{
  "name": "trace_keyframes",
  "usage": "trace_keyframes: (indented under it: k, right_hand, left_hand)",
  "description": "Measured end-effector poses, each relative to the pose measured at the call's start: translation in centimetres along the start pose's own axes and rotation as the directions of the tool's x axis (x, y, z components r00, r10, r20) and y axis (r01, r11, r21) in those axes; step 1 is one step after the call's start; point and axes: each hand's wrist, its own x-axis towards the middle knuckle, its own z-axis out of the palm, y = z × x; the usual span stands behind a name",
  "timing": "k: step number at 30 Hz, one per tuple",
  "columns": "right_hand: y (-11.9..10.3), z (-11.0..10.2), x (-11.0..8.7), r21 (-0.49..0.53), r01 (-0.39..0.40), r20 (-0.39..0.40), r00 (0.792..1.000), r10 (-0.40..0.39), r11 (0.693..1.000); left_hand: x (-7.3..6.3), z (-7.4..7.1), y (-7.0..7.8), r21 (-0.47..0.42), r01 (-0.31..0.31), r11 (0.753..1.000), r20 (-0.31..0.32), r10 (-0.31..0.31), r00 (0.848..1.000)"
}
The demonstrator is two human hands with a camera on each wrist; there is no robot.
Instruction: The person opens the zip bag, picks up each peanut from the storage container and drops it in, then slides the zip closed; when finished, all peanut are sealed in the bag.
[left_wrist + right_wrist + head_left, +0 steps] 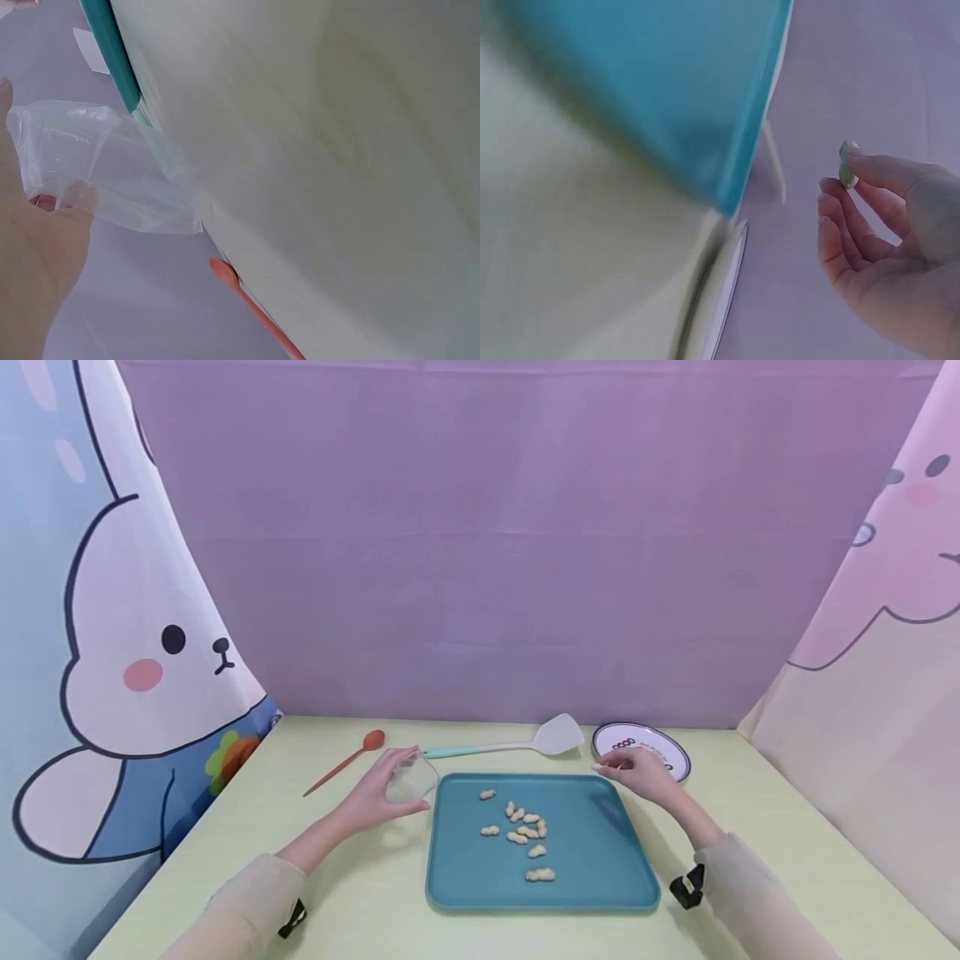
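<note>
To the left of the tray, my left hand (378,793) holds a clear plastic bag (112,169) above the table, its fingers and thumb round the sides. No contents show through the bag. My right hand (641,772) pinches a peanut (847,165) in its shell between thumb and forefinger, raised near the tray's back right corner. Several more unshelled peanuts (527,832) lie scattered on the blue-green rectangular tray (600,868), mostly about its middle.
Behind the tray lies a spatula (558,735) with a pale head and mint handle. A red-orange spoon (373,740) rests at the back left. The white oval plate (678,758) with a dark rim sits at the back right, partly behind my right hand.
</note>
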Motion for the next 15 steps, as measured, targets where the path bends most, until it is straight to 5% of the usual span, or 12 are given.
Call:
trace_keyframes:
  k: [7, 15]
  right_hand:
    - [-3.0, 1.5, 1.1, 0.116, -0.017, -0.007, 1.0, 0.017, 0.993]
    - [-6.8, 4.5, 3.1, 0.258, 0.103, 0.002, 0.994, -0.107, 0.961]
  left_hand:
    - [0.0, 0.2, -0.1, -0.015, 0.002, 1.0, 0.005, -0.002, 1.0]
    - [0.0, 0.4, -0.3, 0.0, -0.002, 1.0, 0.014, 0.002, 1.0]
